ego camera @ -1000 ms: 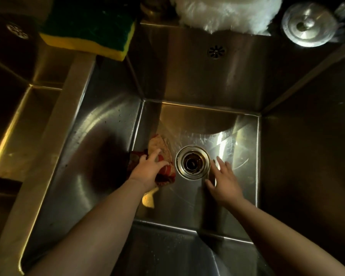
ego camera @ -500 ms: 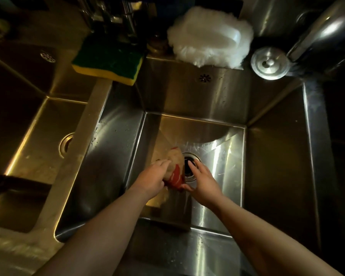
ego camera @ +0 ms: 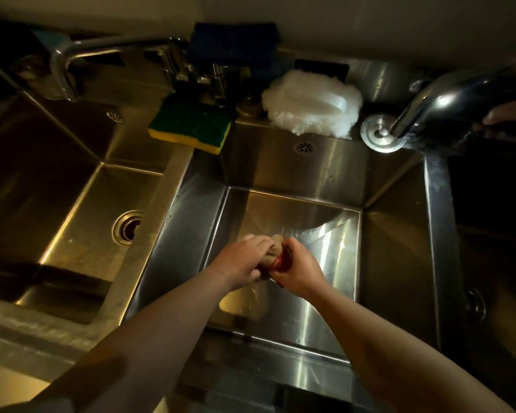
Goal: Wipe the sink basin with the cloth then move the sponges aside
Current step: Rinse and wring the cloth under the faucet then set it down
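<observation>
A steel sink basin (ego camera: 334, 263) fills the middle of the head view. Above its floor my left hand (ego camera: 242, 262) and my right hand (ego camera: 300, 269) both grip a bunched tan and red cloth (ego camera: 276, 253), pressed together around it. Water drips from the cloth onto the basin floor. The drain is hidden under my hands. A green and yellow sponge (ego camera: 191, 123) lies on the ledge at the back left of the basin. A white fluffy scrubber (ego camera: 312, 107) sits on the back ledge. A dark blue sponge (ego camera: 236, 43) stands behind the taps.
A second basin (ego camera: 81, 234) with its own drain lies to the left across a steel divider. A faucet (ego camera: 69, 64) reaches over it. A round metal lid (ego camera: 382, 132) and a shiny spout (ego camera: 447, 102) sit at the back right.
The cloth was lifted off the basin floor beside the drain. My right hand came over from the floor and closed on it with the left. The view tilted up toward the ledge.
</observation>
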Action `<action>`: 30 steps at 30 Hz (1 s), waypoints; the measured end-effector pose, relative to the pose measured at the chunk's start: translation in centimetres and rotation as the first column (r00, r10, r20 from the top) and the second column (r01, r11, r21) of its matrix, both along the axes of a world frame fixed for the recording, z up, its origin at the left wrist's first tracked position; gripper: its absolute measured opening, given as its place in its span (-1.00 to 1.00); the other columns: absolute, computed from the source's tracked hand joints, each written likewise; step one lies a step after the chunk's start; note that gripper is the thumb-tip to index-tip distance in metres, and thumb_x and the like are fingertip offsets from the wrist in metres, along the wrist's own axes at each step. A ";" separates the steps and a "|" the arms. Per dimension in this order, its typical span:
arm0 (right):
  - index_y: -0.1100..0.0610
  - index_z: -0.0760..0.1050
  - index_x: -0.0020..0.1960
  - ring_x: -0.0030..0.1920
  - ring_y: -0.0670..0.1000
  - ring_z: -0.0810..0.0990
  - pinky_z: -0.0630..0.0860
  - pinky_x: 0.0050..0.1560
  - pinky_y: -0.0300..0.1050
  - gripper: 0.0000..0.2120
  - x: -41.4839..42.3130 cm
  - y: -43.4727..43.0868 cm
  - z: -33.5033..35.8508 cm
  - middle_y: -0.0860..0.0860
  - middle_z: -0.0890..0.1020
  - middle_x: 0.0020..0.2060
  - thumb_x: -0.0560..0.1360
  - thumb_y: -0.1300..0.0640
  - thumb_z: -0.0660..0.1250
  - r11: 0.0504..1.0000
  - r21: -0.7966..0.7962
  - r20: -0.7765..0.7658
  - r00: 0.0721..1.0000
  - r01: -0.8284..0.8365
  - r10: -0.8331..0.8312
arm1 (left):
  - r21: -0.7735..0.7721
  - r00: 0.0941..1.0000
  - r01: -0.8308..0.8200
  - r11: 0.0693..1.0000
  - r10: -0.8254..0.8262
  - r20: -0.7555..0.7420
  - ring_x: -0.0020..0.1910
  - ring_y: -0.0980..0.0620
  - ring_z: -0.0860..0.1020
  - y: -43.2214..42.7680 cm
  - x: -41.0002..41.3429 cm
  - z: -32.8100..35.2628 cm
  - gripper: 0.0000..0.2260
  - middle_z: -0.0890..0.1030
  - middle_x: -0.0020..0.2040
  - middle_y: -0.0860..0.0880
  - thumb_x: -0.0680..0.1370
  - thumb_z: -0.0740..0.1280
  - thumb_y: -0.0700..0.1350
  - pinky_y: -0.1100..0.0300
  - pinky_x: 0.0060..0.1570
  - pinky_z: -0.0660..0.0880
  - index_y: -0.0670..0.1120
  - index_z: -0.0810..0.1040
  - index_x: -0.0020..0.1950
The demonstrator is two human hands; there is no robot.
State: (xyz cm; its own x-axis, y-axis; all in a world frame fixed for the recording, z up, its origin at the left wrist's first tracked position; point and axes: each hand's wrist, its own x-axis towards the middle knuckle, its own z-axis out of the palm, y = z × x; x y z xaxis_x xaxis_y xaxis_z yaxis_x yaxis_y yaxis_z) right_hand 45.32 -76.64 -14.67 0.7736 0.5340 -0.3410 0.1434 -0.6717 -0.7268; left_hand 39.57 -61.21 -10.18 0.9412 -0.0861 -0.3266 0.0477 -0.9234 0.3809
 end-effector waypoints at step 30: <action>-0.04 0.45 0.21 -0.03 -0.19 0.47 0.38 -0.26 -0.56 -0.50 -5.2 7.1 16.4 -0.13 0.45 0.06 0.30 0.02 0.50 0.925 0.341 0.222 0.941 0.170 -0.255 | 0.093 0.916 0.142 0.985 -0.167 0.365 0.25 -0.01 0.38 8.1 -3.2 16.7 -0.46 0.46 0.33 0.00 0.43 0.33 -0.11 0.13 0.24 0.35 0.00 0.36 0.41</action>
